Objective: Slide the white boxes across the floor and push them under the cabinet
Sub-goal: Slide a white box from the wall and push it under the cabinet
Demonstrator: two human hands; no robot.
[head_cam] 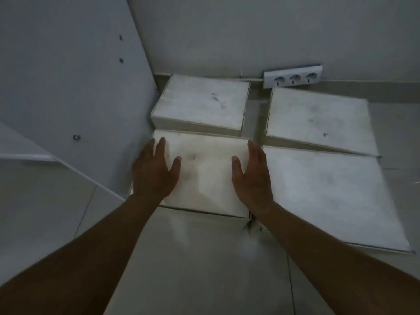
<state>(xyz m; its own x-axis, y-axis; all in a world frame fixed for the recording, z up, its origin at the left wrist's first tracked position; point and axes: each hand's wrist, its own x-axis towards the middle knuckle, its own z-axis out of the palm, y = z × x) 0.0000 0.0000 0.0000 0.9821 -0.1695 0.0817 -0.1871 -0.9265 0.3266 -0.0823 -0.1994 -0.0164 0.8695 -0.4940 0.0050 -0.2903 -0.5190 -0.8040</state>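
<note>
Several flat white boxes lie on the floor by the wall. The near-left box [205, 176] sits between my hands. My left hand [154, 171] presses its left edge, fingers apart and thumb on top. My right hand [253, 173] rests flat along its right edge, against the near-right box [329, 194]. Behind it lies the far-left box [200, 103], touching it. The far-right box [318, 119] sits by the wall. The white cabinet panel [68, 87] stands on the left, right beside the two left boxes.
A white triple socket strip [293, 76] is fixed low on the back wall [250, 30] behind the boxes. Grey floor tiles [193, 258] stretch toward me under my forearms. A white shelf edge [27, 155] juts from the cabinet at left.
</note>
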